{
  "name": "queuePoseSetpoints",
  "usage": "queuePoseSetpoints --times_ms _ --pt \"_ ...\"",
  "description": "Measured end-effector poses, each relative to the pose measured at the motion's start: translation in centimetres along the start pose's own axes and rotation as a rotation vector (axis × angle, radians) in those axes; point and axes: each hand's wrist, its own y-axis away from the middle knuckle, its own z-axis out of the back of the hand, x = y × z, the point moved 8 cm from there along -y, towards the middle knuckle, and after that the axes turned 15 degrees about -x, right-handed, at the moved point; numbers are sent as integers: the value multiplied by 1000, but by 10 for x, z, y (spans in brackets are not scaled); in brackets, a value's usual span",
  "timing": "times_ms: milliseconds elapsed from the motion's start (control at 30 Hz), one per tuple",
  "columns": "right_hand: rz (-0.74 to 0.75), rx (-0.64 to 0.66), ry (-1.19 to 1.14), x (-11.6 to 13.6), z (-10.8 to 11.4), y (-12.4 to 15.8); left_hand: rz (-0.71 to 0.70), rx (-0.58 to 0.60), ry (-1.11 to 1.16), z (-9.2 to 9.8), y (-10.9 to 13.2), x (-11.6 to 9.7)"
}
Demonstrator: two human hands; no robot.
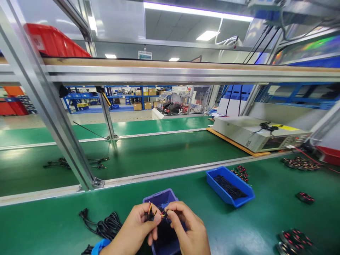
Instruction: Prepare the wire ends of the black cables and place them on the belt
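Both my hands meet over a blue-purple bin [160, 194] near the bench's front edge. My left hand [142, 223], with a blue band [100, 245] at the wrist, pinches a small bundle of thin yellow, red and black wires [151, 211] with dark ends. Thumb and forefinger of my right hand [187, 225] close on the other end of these wires, at a small black piece [165, 213]. Fingers partly cover that piece, so its exact kind is unclear. Dark contents inside the bin are mostly hidden by my hands. Coiled black cables [107, 226] lie left of my left hand.
A blue tray [231, 186] of thin black parts stands to the right. Round black parts with red spots [294, 241] sit in groups further right. A grey instrument box [259, 132] rests behind. An aluminium post [66, 131] and overhead shelf [170, 73] frame the bench.
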Motion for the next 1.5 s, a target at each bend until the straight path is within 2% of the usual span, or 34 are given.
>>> queuePoseSetpoints --times_ms 100,267,433,500,567,700,933,1133,1233,1400,1500 --pt "-42 -36 -55 -3 -2 4 -3 -3 -1 1 0 0" --pt "117 -96 2 11 2 5 -11 -2 1 0 1 4" --pt "180 90 35 21 -5 -4 -10 6 -7 0 1 5" --pt "184 128 36 24 -5 -9 -10 26 -20 -1 1 5" --pt "154 92 26 24 -1 -12 -8 36 -33 -1 1 3" --pt "-9 5 -13 14 5 -13 -5 37 -50 1 2 -1" --pt "-112 38 -70 8 0 -10 20 37 -73 -1 2 1" --pt "-159 144 -57 2 -8 -9 16 53 -98 -2 4 -3" --pt "-112 196 -28 8 -9 -10 26 53 -116 -2 5 -6" --pt "47 255 65 20 -9 -12 8 48 -70 -2 8 -14" --pt "53 249 126 17 -10 -12 15 91 -24 -2 11 -18"
